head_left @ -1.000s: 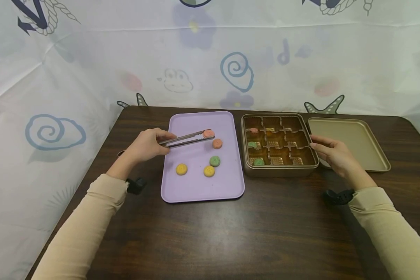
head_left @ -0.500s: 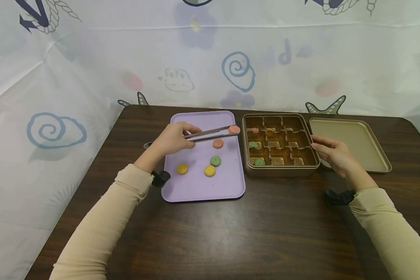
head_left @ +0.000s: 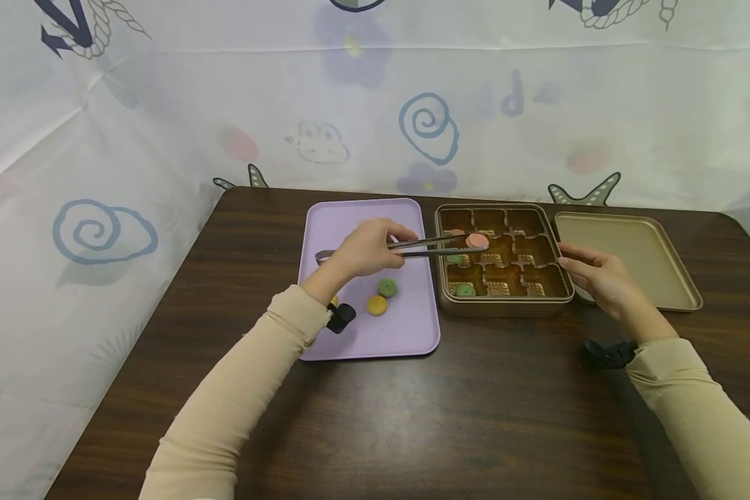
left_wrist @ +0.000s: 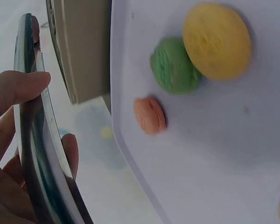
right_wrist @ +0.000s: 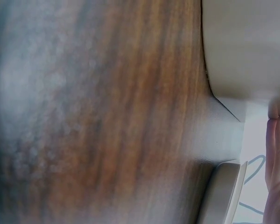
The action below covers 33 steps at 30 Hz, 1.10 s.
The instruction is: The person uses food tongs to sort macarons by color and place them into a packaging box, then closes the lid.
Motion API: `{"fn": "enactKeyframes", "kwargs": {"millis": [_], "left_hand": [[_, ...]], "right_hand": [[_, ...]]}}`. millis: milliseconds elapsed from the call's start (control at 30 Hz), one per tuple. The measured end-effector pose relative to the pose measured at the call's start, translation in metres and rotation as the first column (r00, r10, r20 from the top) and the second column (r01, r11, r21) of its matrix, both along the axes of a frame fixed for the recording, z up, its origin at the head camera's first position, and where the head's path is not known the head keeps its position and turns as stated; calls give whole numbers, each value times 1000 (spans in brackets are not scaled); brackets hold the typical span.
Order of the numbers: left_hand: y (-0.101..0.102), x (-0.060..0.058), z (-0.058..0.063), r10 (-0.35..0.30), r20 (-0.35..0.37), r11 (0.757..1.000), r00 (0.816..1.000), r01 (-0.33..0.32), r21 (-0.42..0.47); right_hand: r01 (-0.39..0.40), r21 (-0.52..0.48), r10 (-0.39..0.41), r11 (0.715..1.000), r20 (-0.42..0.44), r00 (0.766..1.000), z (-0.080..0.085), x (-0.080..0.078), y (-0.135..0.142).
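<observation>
The left hand [head_left: 370,246] grasped metal tongs [head_left: 434,252] in its grip, their long axis toward three o'clock. From that grip, the pink macaron [head_left: 477,241] lay at three o'clock, between the tong tips, above the compartmented tin [head_left: 506,307]. The right hand [head_left: 607,279] rested fingers against the tin's three-o'clock wall.

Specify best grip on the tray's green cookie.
Pinch the green cookie across its round rim with the tongs, probably from above: it lies flat, so two opposite edges look exposed. Keep the tips off its near-left side, where the yellow cookie crowds it.
</observation>
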<state>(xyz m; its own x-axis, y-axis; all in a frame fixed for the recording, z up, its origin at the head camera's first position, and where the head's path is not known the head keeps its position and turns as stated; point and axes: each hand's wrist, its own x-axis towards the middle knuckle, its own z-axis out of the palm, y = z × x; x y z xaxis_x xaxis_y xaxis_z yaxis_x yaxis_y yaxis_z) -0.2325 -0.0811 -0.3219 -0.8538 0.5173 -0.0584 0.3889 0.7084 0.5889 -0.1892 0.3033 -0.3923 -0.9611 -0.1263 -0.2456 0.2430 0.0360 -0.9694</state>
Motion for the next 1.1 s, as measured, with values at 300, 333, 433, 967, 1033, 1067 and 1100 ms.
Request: {"fn": "enactKeyframes", "kwargs": {"millis": [300, 333, 433, 967, 1033, 1067, 1100], "left_hand": [[21, 4, -5, 20, 26, 999, 999, -18, -48], [22, 4, -5, 21, 26, 999, 999, -19, -49], [26, 4, -7, 27, 28, 998, 999, -25, -62], [31, 8, -11, 60, 44, 993, 997, -56, -103], [31, 8, -11, 61, 43, 993, 997, -57, -105], [30, 7, -11, 61, 42, 993, 997, -56, -104], [30, 7, -11, 62, 43, 993, 997, -58, -104]], "right_hand": [[0, 1, 0, 1000, -12, 1000, -2, 1, 3], [1, -1, -1, 1000, -12, 1000, -2, 1, 3], [3, -7, -3, 1000, -17, 1000, -2, 2, 4], [9, -47, -11, 999, -36, 999, -4, 2, 3], [12, -55, -14, 998, -38, 999, -4, 2, 3], [11, -56, -13, 998, -37, 999, -4, 2, 2], [11, -59, -13, 998, -38, 999, -4, 2, 2]]}}
